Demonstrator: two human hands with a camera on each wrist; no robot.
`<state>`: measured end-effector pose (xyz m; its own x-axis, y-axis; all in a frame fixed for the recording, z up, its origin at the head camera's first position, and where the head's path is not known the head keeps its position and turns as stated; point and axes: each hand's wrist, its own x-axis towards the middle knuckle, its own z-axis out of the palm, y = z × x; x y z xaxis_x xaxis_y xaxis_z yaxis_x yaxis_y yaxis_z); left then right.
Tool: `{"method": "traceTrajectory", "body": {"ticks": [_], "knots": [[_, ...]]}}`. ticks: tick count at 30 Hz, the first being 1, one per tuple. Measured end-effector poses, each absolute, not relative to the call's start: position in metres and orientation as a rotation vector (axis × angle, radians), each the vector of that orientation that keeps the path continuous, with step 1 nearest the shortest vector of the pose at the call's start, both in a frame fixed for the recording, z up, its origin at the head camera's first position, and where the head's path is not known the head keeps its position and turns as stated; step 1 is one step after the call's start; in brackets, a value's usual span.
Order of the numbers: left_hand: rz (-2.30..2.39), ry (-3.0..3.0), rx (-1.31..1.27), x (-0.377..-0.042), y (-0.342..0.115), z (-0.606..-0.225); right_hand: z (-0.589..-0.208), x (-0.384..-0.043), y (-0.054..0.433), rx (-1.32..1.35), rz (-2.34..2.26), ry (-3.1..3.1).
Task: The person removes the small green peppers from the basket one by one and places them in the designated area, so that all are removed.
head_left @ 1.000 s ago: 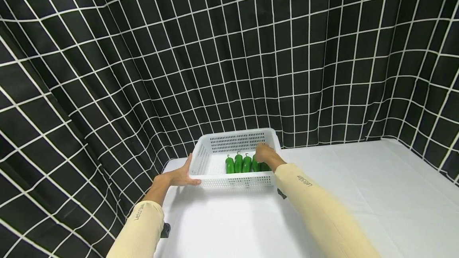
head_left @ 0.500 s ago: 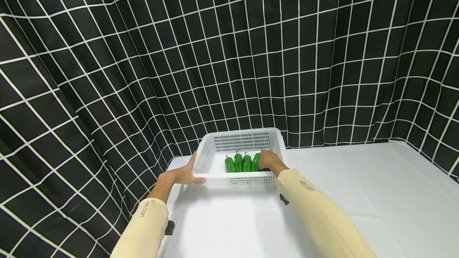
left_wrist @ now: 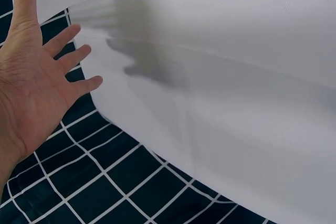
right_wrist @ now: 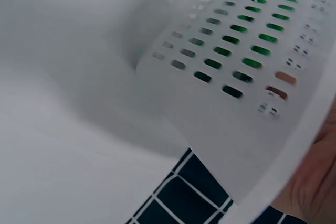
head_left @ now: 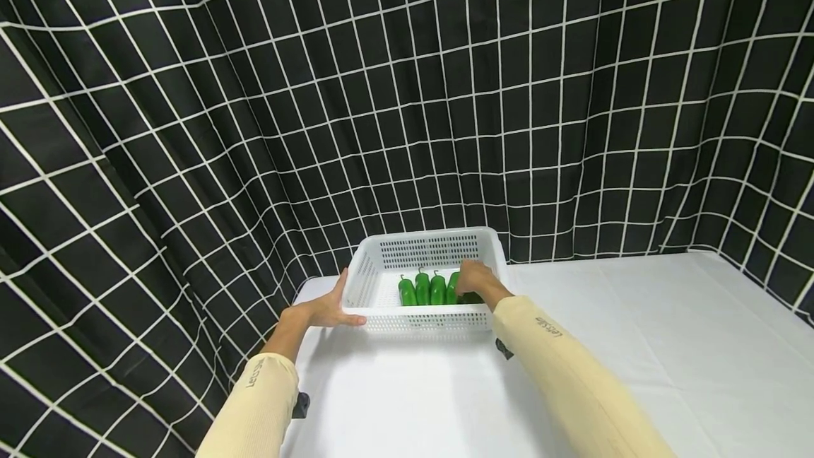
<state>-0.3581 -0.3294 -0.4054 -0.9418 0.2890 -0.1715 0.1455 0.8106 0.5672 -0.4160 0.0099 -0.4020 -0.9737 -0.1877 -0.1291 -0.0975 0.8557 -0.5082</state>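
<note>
A white perforated basket (head_left: 362,281) stands near the back of the table. Inside, at its front right, several glossy green peppers (head_left: 422,288) lie side by side, stems to the back. My left hand (head_left: 326,308) touches the basket's front left corner, thumb along the front; the left wrist view shows its other fingers straight and spread. My right hand (head_left: 477,281) reaches over the right rim, its fingers curled down round the rightmost pepper (head_left: 470,298), which it mostly covers. In the right wrist view the basket's wall (right_wrist: 205,108) hides most of that hand, and green shows through the slots.
A white cloth (head_left: 407,387) covers the table. Black curtain (head_left: 445,90) with a white grid hangs close behind the basket and along the left side. The table's left edge runs close by my left hand.
The whole head view has shifted a little. My right hand has moved slightly within the basket, over the rightmost peppers. My left hand stays at the corner.
</note>
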Motion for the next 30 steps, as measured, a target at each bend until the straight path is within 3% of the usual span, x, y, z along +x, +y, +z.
{"method": "traceTrajectory", "body": {"ticks": [30], "knots": [[0.993,2.725,0.281,-0.356,-0.329,-0.412,-0.352,-0.420,0.045,-0.355,-1.084,2.664]]}}
